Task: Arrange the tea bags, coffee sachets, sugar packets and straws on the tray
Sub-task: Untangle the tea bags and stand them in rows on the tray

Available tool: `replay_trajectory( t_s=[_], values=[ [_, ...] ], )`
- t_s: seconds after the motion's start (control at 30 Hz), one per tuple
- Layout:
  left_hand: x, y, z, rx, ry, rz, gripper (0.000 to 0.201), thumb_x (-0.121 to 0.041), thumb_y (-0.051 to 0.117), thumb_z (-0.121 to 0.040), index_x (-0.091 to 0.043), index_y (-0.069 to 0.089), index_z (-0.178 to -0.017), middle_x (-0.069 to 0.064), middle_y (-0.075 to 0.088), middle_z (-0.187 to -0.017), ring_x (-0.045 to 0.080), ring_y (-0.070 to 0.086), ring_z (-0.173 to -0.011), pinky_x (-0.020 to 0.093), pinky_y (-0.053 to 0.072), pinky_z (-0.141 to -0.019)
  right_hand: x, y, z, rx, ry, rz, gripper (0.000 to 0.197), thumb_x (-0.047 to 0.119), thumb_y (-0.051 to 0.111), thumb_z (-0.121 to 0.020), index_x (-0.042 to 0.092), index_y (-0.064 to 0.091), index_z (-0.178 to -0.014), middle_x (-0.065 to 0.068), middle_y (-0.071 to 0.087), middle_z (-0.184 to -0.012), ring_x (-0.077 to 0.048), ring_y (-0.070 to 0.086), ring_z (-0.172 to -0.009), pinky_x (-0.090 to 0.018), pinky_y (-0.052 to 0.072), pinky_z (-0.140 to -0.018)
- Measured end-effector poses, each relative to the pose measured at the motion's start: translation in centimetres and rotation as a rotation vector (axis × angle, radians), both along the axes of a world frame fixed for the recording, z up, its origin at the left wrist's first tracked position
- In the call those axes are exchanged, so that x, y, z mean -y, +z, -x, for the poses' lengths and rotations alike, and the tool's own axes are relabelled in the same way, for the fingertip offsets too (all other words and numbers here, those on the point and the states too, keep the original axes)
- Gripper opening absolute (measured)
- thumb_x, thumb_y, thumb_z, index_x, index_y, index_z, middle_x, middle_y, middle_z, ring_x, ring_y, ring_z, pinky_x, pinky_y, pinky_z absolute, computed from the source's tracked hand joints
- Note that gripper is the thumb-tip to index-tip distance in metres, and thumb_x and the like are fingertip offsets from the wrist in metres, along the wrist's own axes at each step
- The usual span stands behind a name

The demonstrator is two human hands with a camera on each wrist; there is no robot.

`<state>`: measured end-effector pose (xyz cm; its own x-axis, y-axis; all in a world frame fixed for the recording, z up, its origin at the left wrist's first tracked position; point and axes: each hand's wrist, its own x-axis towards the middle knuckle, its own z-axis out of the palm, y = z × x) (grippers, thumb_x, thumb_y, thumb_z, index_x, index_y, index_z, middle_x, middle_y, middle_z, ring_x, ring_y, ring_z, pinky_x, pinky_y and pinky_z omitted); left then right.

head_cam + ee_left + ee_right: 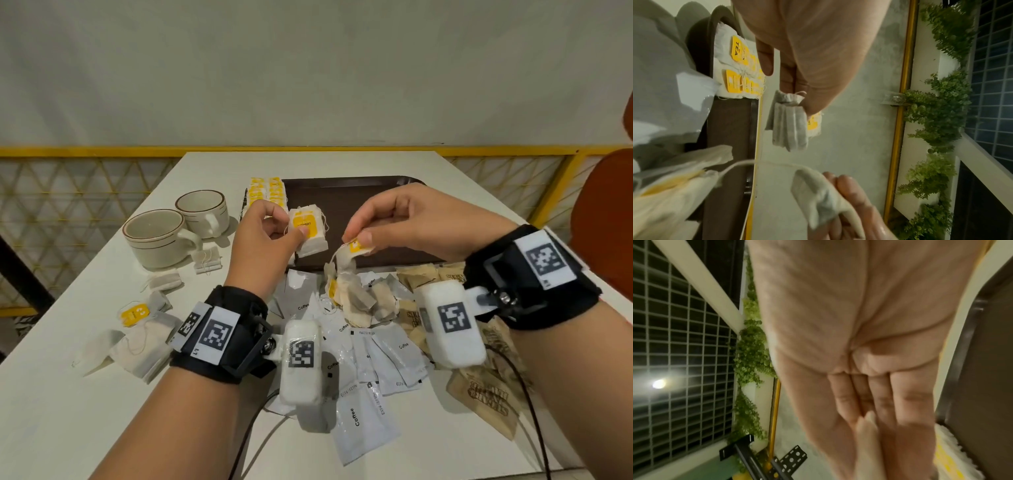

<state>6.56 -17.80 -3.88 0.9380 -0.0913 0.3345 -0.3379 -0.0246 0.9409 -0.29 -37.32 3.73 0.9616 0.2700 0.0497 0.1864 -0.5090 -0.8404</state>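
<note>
The left hand [265, 236] pinches a white paper tea bag with a yellow tag [307, 233] above the dark brown tray [356, 198]. The right hand [407, 222] pinches another limp tea bag's yellow tag [354, 247], bag dangling just below. Both look light, soft and tearable; best gripped at the top fold.

Matt brown plastic tray [346, 195]; glossy glazed ceramic cups [161, 236]; smooth foil coffee sachets [363, 421]; porous paper tea bags [310, 233].
</note>
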Motion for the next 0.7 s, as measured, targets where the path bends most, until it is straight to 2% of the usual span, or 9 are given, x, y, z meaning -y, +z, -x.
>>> replay_trajectory(
  t_s=[0.1,0.2,0.3,0.37,0.43,0.5,0.57,0.63,0.7],
  values=[
    [-0.1,0.1,-0.1,-0.011,0.010,0.001,0.029,-0.006,0.072,-0.080,-0.020,0.047,-0.083,0.012,0.055,-0.079,0.021,0.059,-0.073,0.038,0.052,-0.080,-0.2,0.1,0.1,0.003,0.006,0.072,0.020,0.010,0.073,-0.080,0.014,0.071,-0.101,-0.001,0.074,-0.098,-0.014,0.070,-0.093,-0.028,0.053,-0.092],
    [-0.1,0.1,0.0,-0.013,0.012,-0.009,0.029,-0.007,0.073,-0.079,-0.020,0.048,-0.084,0.009,0.059,-0.079,0.020,0.061,-0.073,0.036,0.051,-0.078,-0.5,-0.3,-0.2,0.040,0.005,0.185,0.031,0.007,0.074,-0.080,0.020,0.066,-0.107,0.003,0.070,-0.102,-0.015,0.070,-0.087,-0.035,0.056,-0.089],
    [-0.1,0.3,0.2,-0.015,0.008,-0.014,0.030,-0.005,0.074,-0.078,-0.020,0.048,-0.083,0.006,0.058,-0.073,0.017,0.058,-0.069,0.036,0.051,-0.076,-0.7,0.3,-0.2,-0.009,0.043,0.096,0.040,-0.002,0.072,-0.078,0.015,0.058,-0.111,-0.004,0.065,-0.098,-0.019,0.067,-0.078,-0.035,0.058,-0.082],
    [-0.1,0.4,0.2,-0.017,0.002,-0.011,0.030,-0.004,0.075,-0.077,-0.019,0.049,-0.082,0.009,0.057,-0.072,0.018,0.057,-0.067,0.039,0.052,-0.077,-1.1,0.8,-0.2,-0.044,0.106,-0.015,0.037,-0.004,0.072,-0.076,0.012,0.059,-0.106,-0.007,0.066,-0.092,-0.018,0.066,-0.077,-0.031,0.058,-0.076],
    [0.0,0.5,0.4,-0.019,-0.014,-0.013,0.029,-0.005,0.076,-0.076,-0.016,0.050,-0.083,0.010,0.059,-0.071,0.017,0.058,-0.064,0.036,0.051,-0.073,-1.8,0.9,-0.5,-0.022,0.116,-0.111,0.032,-0.001,0.073,-0.074,0.011,0.062,-0.101,-0.007,0.067,-0.089,-0.018,0.065,-0.079,-0.027,0.057,-0.073],
    [0.2,0.5,0.5,-0.027,-0.037,-0.020,0.028,-0.006,0.076,-0.075,-0.015,0.052,-0.084,0.003,0.062,-0.065,0.012,0.057,-0.061,0.028,0.047,-0.068,-2.4,0.3,-1.2,0.080,0.021,-0.090,0.031,-0.002,0.075,-0.074,0.010,0.064,-0.100,-0.010,0.068,-0.092,-0.016,0.064,-0.077,-0.026,0.058,-0.073],
    [0.2,0.7,0.6,-0.048,-0.072,-0.013,0.026,-0.004,0.074,-0.076,-0.017,0.053,-0.083,-0.005,0.063,-0.059,0.009,0.055,-0.058,0.024,0.046,-0.068,-2.8,-0.6,-1.9,0.221,-0.114,0.055,0.033,0.002,0.078,-0.075,0.012,0.065,-0.104,-0.008,0.067,-0.099,-0.012,0.064,-0.073,-0.025,0.058,-0.075],
    [0.0,0.8,0.7,-0.071,-0.110,0.006,0.026,0.000,0.071,-0.077,-0.017,0.053,-0.083,-0.005,0.065,-0.058,0.008,0.056,-0.057,0.023,0.047,-0.070,-3.2,-1.3,-2.3,0.302,-0.211,0.145,0.037,0.009,0.079,-0.076,0.015,0.065,-0.110,-0.001,0.066,-0.102,-0.007,0.064,-0.069,-0.023,0.057,-0.075],
    [-0.1,0.8,0.6,-0.079,-0.140,0.037,0.024,0.002,0.069,-0.079,-0.016,0.054,-0.083,-0.005,0.065,-0.059,0.008,0.057,-0.057,0.019,0.046,-0.068,-3.4,-1.8,-2.6,0.284,-0.234,0.082,0.039,0.010,0.079,-0.076,0.012,0.064,-0.113,-0.003,0.067,-0.095,-0.010,0.062,-0.067,-0.024,0.057,-0.072]
  ],
)
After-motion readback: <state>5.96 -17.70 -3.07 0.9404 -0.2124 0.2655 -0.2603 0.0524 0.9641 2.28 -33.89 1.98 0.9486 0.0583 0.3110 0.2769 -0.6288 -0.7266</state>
